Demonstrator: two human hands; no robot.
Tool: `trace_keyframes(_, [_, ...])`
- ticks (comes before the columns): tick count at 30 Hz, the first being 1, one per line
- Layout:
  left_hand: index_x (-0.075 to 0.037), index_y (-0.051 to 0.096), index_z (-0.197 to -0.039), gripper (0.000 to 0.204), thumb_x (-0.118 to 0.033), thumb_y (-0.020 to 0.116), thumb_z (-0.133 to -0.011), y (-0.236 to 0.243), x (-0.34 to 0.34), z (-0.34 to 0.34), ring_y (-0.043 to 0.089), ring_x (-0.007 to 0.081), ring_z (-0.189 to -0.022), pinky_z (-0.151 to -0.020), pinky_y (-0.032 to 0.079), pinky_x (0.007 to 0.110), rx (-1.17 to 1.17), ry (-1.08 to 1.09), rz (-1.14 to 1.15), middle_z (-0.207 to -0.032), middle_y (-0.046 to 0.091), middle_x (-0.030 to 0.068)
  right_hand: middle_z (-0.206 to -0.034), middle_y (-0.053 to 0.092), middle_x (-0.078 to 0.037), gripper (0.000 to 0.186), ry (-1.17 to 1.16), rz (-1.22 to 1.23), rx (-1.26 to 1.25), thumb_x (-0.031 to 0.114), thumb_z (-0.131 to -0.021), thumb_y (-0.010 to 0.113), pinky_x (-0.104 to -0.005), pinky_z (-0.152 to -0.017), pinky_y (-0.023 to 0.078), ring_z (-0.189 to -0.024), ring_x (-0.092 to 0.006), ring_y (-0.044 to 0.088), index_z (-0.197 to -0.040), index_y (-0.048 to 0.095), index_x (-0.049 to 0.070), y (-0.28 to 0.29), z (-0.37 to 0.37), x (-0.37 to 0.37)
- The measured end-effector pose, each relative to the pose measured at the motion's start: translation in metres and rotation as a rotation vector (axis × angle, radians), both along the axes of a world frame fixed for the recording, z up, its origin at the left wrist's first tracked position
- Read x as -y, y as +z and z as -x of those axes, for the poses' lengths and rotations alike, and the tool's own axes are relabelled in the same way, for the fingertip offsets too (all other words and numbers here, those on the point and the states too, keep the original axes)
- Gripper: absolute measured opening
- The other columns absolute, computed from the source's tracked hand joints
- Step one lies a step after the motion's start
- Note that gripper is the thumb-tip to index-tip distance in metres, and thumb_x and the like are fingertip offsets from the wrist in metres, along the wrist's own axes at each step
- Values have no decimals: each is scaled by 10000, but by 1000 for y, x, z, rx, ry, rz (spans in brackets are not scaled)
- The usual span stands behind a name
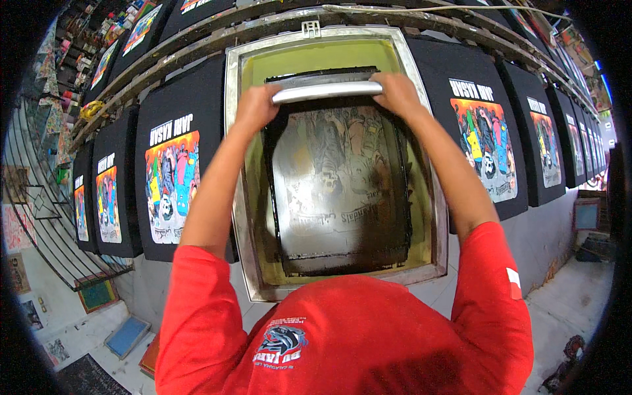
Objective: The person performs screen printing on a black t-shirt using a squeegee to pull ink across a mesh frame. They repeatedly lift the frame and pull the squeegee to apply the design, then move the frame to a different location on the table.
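Note:
A silver-handled squeegee (328, 92) lies crosswise near the far end of a screen-printing frame (440, 253). My left hand (258, 106) is closed around the left end of its handle, and my right hand (397, 97) grips the right end. The frame has a pale metal rim and a yellow-green border. Its mesh (336, 237) is dark and wet-looking, with black ink along the edges and a faint picture with lettering showing in the middle. Below the handle, the squeegee's blade is mostly hidden. Both arms reach straight forward over the frame.
Black printed T-shirts (487, 85) on boards stand in rows left and right of the frame. Behind it run long rails (197, 43). A metal grille (46, 217) is at far left. Small frames (127, 336) sit on the floor at lower left.

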State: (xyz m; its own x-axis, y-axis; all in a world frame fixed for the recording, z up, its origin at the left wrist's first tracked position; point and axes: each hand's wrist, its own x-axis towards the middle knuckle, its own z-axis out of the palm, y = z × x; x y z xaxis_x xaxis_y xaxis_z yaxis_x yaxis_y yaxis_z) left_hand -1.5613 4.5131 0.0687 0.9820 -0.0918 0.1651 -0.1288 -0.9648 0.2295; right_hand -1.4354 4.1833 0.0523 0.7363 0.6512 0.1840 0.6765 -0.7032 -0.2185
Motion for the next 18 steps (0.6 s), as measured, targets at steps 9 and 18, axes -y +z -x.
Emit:
trace_keyframes(9, [-3,695,-901,281,-129,733,-652,98,59,164,677,344,-738,-706,523,389,-473,-84,343,-809,685,215,-784,678,-210,340,195,97,-383,261,-641,811,-422,-711,524,-759,-362,672,-872,712,32,99,152,65])
trace_keyframes(18, [-21,702,-918,276,-131,760,-672,58,120,302,664,381,-788,-716,519,415,-439,-39,242,-806,672,212,-789,680,-171,250,39,122,-377,209,-667,783,-450,-720,512,-791,-364,657,-867,708,80,67,309,123])
